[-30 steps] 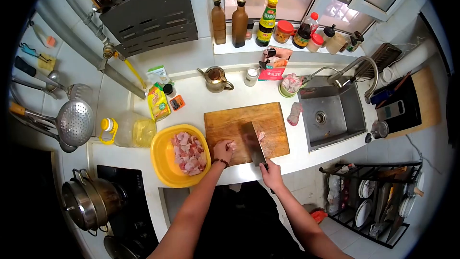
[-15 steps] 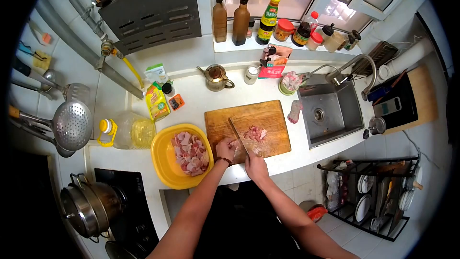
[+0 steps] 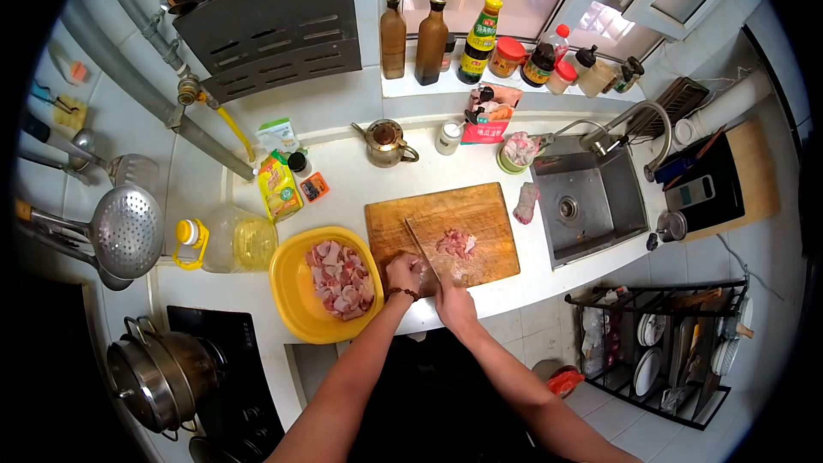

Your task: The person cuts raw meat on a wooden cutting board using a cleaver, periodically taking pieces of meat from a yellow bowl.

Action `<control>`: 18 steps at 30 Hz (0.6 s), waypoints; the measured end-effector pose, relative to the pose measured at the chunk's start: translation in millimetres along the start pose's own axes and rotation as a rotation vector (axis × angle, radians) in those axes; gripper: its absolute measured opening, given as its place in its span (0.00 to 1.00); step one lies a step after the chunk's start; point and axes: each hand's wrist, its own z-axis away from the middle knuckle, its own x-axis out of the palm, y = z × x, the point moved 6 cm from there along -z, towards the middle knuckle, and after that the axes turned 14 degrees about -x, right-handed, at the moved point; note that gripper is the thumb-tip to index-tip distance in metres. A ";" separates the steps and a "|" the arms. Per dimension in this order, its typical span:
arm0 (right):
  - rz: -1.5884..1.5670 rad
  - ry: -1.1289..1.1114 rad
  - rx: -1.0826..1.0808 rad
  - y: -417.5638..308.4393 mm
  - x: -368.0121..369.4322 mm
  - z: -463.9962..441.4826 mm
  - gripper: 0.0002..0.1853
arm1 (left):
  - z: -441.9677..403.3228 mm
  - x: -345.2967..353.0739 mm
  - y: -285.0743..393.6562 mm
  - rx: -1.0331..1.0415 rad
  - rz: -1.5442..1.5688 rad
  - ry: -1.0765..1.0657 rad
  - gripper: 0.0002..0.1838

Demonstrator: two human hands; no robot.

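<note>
A wooden cutting board (image 3: pixel 386 219) lies on the white counter. My right hand (image 3: pixel 454 302) grips the handle of a cleaver (image 3: pixel 423 250), whose blade stands edge down on the board, slanting up to the left. My left hand (image 3: pixel 403 274) is closed at the board's lower left, just left of the blade; a bit of meat seems to be under its fingers, mostly hidden. Right of the blade lies a small pile of cut meat (image 3: pixel 457 243). A yellow basin (image 3: pixel 285 296) with many pink meat pieces (image 3: pixel 340 279) stands left of the board.
Behind the board are a metal teapot (image 3: pixel 386 144), a jar (image 3: pixel 448 137) and a pink packet (image 3: pixel 490 120). A piece of meat (image 3: pixel 525 202) lies between board and sink (image 3: pixel 591 244). An oil jug (image 3: pixel 244 240) stands behind the basin. Bottles line the sill.
The cleaver has moved left across the board and turned to slant up-left, uncovering the cut meat pile. My right hand has shifted left, closer to my left hand.
</note>
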 end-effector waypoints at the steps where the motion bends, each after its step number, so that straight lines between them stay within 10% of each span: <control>1: -0.007 0.027 -0.024 -0.8 -0.6 4.0 0.16 | -0.2 -0.3 0.2 0.001 -0.009 0.005 0.07; 18: -0.046 0.055 -0.077 11.1 11.1 5.6 0.11 | -1.6 -1.5 3.3 -0.012 -0.036 -0.055 0.06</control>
